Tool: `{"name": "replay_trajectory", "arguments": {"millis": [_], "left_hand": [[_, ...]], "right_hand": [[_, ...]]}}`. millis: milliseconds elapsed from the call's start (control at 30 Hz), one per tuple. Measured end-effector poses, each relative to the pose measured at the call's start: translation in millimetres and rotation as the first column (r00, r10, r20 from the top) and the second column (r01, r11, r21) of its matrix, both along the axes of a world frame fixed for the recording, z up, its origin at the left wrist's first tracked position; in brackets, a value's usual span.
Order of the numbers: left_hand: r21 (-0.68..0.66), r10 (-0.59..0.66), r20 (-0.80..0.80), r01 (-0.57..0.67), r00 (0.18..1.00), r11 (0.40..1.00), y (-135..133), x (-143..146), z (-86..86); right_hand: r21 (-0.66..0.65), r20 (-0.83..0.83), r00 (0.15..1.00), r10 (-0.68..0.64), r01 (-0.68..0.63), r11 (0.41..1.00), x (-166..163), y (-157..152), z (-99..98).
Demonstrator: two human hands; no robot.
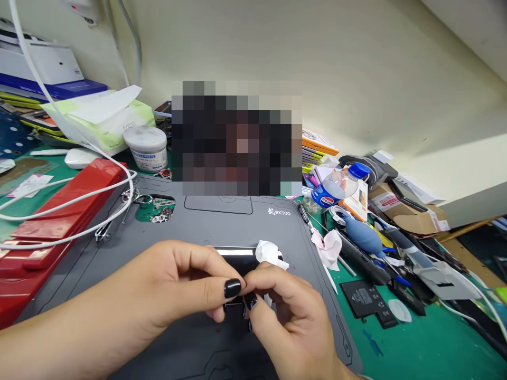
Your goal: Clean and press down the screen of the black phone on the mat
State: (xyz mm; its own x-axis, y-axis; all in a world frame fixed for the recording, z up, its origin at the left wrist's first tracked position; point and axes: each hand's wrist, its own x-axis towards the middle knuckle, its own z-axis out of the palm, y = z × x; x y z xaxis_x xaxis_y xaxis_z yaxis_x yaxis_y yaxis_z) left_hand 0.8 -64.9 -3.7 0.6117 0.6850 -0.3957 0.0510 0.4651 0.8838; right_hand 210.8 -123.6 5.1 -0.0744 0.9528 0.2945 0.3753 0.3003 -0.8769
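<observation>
Both my hands meet over a dark grey work mat [198,221]. My left hand [178,285] is closed, thumb and fingers pinching the edge of a black glossy phone [237,258] that lies on the mat. My right hand [285,311] is closed too, pinching a crumpled white wipe [269,253] against the phone. Black-painted nails on both thumbs touch near the phone's near edge. Most of the phone is hidden under my fingers.
A red case [51,221] and white cables [79,206] lie at left, with a white jar [146,148] and tissue pack [106,119] behind. At right are a plastic bottle [336,187], a blue air blower [364,235], a used wipe [328,248], tools and boxes on a green mat.
</observation>
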Motion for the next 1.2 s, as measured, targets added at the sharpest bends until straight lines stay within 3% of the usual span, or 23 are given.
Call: {"name": "replay_trajectory", "arguments": {"millis": [333,500,600,667,800,900,1000,1067,1133,1200], "left_hand": [[-0.013,-0.01,0.004,0.01,1.0,1.0,2.5,0.0,0.1],[0.021,0.051,-0.012,-0.051,0.999,0.998,8.0,3.7,3.1],[0.084,0.131,-0.038,-0.128,0.991,0.988,12.6,6.7,9.9],[0.149,0.171,-0.077,-0.158,0.982,0.976,15.6,7.4,15.2],[0.302,0.231,-0.157,-0.177,0.96,0.937,22.4,4.6,22.4],[0.413,0.286,-0.206,-0.182,0.936,0.892,28.9,1.0,23.7],[0.481,0.314,-0.217,-0.179,0.924,0.858,33.5,-1.5,23.8],[0.503,0.315,-0.22,-0.169,0.923,0.847,34.5,-2.1,23.9],[0.514,0.308,-0.226,-0.156,0.924,0.843,34.4,-2.2,24.0],[0.515,0.31,-0.228,-0.156,0.923,0.843,33.8,-1.6,24.3]], "right_hand": [[-0.02,-0.051,0.998,-0.021,0.02,1.0,3.9,2.8,-0.4],[-0.015,-0.08,0.995,-0.053,0.052,0.999,7.8,6.7,0.0],[0.056,0.001,0.993,-0.117,0.117,0.992,19.2,9.4,4.0],[0.152,0.156,0.978,-0.136,0.113,0.982,31.6,12.4,7.5],[0.24,0.579,0.812,-0.081,-0.075,0.968,58.6,19.8,11.9],[0.188,0.723,0.69,0.003,-0.202,0.961,67.5,22.8,9.0],[0.157,0.791,0.611,0.034,-0.257,0.954,60.1,19.9,1.5],[0.132,0.782,0.618,0.086,-0.297,0.946,50.0,14.2,-1.7],[0.089,0.752,0.632,0.187,-0.378,0.922,41.7,6.8,0.6],[-0.034,0.689,0.621,0.373,-0.487,0.873,39.4,0.6,10.0]]}}
